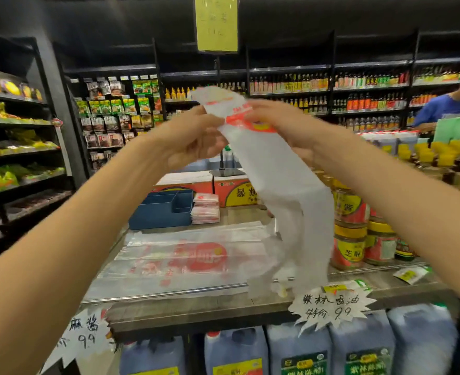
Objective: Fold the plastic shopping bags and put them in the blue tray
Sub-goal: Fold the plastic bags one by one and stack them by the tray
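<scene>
Plastic, white and printed in red, hangs between our hands: we hold one shopping bag [277, 185] up in front of us, folded into a long strip; its long axis runs from the upper end at our fingers down and slightly to the right, its lower end dangling just above the counter [196, 307]; our left hand [193, 139] pinches the strip near the top, and our right hand [280, 128] grips it just beside, fingers curled round the printed part; both are blurred. Below, another bag [185, 255] lies flat on the counter, lengthwise left to right; behind it stands the blue tray [161, 212], with a stack of folded bags [206, 208] touching its right side. Jars [358, 234] crowd the counter's right; around us, dark shop shelves [331, 98] carry bottles and packets; a person in blue [448, 106] stands at far right.
</scene>
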